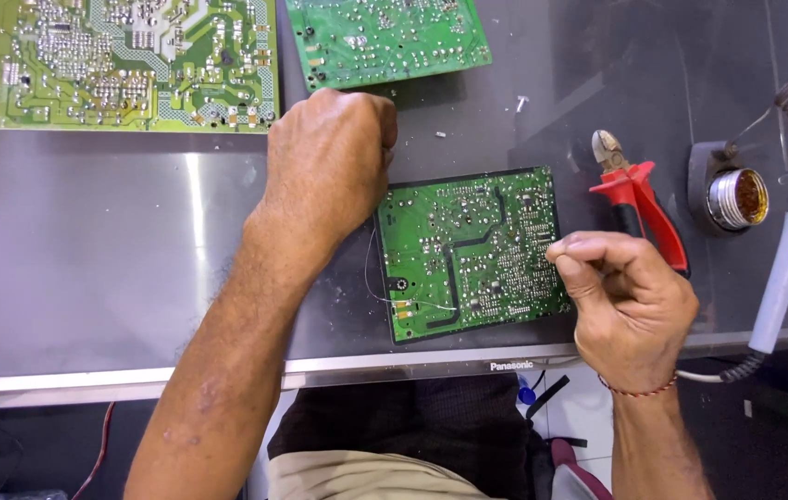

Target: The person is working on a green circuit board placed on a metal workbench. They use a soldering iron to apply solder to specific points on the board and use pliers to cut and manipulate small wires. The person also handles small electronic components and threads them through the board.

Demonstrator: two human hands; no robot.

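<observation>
Board (472, 250) lies flat on the surface (88, 259), between both hands. Left hand (329, 162): fist closed at the board's top-left corner. Right hand (625, 296): grip pinched on thin wire (412, 301). Risk: pulled wire may snag solder joints.

Bright, even light falls from above. The worktop (116, 259) throws back a pale vertical streak of glare left of centre and a duller sheen elsewhere. Soft shadows sit under the left hand (329, 167) and the upper board (384, 37). Focus is sharp throughout; straight edges bow slightly near the frame's borders.
</observation>
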